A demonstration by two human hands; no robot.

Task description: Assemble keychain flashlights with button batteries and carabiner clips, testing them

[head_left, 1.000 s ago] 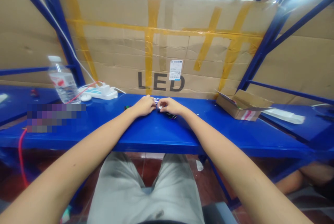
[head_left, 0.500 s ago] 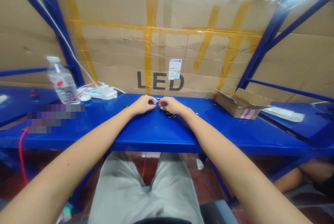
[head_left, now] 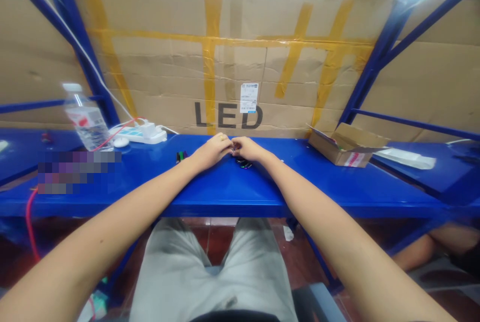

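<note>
Cardboard panel (head_left: pixel 247 64) (taped yellow) behind blue table (head_left: pixel 225 187); reddish tiled floor (head_left: pixel 221 237).

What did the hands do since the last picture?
The left hand moved right, up to the right hand, so the gap between them looks closed. More of the small dark and green things shows behind it. The bottle and open box stayed put.
</note>
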